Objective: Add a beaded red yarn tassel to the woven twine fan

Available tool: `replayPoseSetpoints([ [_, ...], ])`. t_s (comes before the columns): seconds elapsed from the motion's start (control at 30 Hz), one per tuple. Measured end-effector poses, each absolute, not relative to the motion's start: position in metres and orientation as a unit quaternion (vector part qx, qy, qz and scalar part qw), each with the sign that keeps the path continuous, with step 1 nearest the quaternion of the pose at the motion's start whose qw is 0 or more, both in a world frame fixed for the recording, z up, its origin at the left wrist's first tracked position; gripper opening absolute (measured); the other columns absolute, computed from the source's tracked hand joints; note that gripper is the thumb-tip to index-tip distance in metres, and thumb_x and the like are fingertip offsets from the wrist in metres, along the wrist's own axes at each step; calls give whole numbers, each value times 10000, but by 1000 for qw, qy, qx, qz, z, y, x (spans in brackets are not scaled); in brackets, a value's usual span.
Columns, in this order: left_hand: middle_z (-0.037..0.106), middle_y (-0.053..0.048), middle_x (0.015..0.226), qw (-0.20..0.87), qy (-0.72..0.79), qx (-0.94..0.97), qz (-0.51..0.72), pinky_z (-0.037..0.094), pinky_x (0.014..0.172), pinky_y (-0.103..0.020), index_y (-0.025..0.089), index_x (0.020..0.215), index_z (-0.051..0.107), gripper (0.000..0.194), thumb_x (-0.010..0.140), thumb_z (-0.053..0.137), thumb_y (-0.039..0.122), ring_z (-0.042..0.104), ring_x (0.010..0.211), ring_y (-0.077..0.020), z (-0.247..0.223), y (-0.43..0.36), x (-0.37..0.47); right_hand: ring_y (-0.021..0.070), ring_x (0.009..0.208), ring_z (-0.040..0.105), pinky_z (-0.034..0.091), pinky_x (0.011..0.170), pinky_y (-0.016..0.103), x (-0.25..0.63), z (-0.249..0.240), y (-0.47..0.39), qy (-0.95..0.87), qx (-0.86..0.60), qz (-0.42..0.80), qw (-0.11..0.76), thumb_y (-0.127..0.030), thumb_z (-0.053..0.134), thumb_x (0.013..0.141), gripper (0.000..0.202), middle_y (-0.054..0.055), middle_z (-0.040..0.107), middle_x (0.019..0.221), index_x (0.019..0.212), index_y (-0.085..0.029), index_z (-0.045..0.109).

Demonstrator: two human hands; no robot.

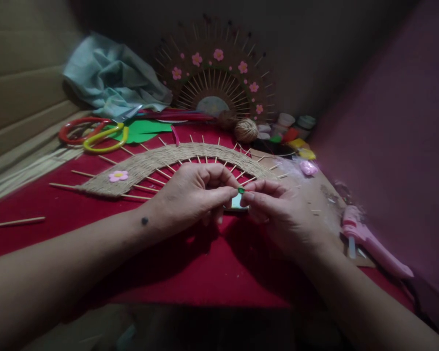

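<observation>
Between my fingertips, over the near side of the fan, is a small green piece (241, 190), too small to tell its material. My left hand (201, 192) pinches it from one side and my right hand (274, 204) from the other. Behind them arches a woven twine fan (161, 157) with thin sticks poking out along both edges. A pink flower with a yellow centre (118, 176) lies on the fan's left end. Partly hidden under my hands is a pale, light-blue flat object (237, 202).
Red-and-yellow-handled scissors (106, 136) and green sheets (144, 130) lie at the back left, near a crumpled cloth (111, 73). A finished-looking flowered fan (219, 68) stands behind a twine ball (246, 130). A pink glue gun (373, 241) rests at right on cardboard. One loose stick (16, 223) lies left.
</observation>
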State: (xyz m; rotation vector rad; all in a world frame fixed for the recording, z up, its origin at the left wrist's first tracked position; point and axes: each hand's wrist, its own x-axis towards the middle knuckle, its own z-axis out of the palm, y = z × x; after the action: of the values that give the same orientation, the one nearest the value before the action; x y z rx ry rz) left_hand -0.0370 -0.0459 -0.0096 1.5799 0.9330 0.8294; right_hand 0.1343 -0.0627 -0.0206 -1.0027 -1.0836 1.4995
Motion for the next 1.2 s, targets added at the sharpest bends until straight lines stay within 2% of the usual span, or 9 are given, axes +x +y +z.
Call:
replayPoseSetpoints([
  [0.23, 592, 22, 477, 544, 390, 659, 343, 412, 352, -181, 169, 830, 610, 70, 787, 564, 139, 543, 377, -114, -9, -45, -38, 26, 419, 341, 208, 419, 190, 133, -23, -62, -448, -405, 623, 497, -177, 738, 653, 89, -36, 556, 518, 672, -153, 655],
  [0.47, 573, 40, 469, 521, 376, 675, 362, 404, 356, -180, 161, 847, 626, 71, 800, 574, 174, 520, 380, -100, -11, -46, -36, 28, 386, 352, 199, 388, 186, 133, -25, -61, -440, -385, 650, 485, -177, 718, 654, 95, -18, 606, 546, 675, -155, 628],
  [0.57, 632, 23, 574, 473, 360, 707, 383, 431, 400, -180, 155, 842, 647, 82, 804, 576, 173, 537, 426, -83, -16, -47, -37, 25, 372, 337, 180, 371, 182, 133, -25, -60, -420, -381, 679, 467, -171, 702, 649, 94, -13, 611, 549, 660, -149, 612],
  [0.7, 709, -25, 803, 361, 349, 769, 396, 514, 574, -211, 160, 894, 672, 131, 828, 562, 189, 632, 622, -111, -23, -47, -40, 14, 356, 303, 153, 354, 176, 134, -27, -57, -398, -378, 706, 447, -160, 688, 648, 94, -6, 619, 561, 636, -138, 597],
  [0.8, 716, -30, 858, 306, 344, 794, 397, 527, 663, -231, 165, 921, 673, 151, 840, 547, 184, 657, 719, -130, -26, -46, -41, 8, 355, 287, 146, 352, 171, 135, -29, -56, -387, -373, 723, 435, -153, 681, 653, 80, -15, 608, 558, 640, -131, 605],
  [1.0, 719, -17, 821, 261, 328, 814, 401, 507, 640, -205, 163, 897, 670, 141, 839, 543, 144, 656, 720, -116, -24, -46, -41, 6, 371, 264, 152, 359, 167, 138, -30, -56, -374, -359, 743, 424, -153, 667, 673, 86, -26, 584, 553, 620, -123, 606],
  [1.2, 718, -15, 854, 248, 312, 838, 373, 499, 605, -215, 205, 894, 644, 123, 864, 526, 182, 651, 714, -120, -21, -47, -42, 6, 383, 229, 150, 371, 162, 140, -26, -57, -329, -376, 772, 394, -157, 694, 649, 109, -39, 559, 530, 624, -129, 592],
])
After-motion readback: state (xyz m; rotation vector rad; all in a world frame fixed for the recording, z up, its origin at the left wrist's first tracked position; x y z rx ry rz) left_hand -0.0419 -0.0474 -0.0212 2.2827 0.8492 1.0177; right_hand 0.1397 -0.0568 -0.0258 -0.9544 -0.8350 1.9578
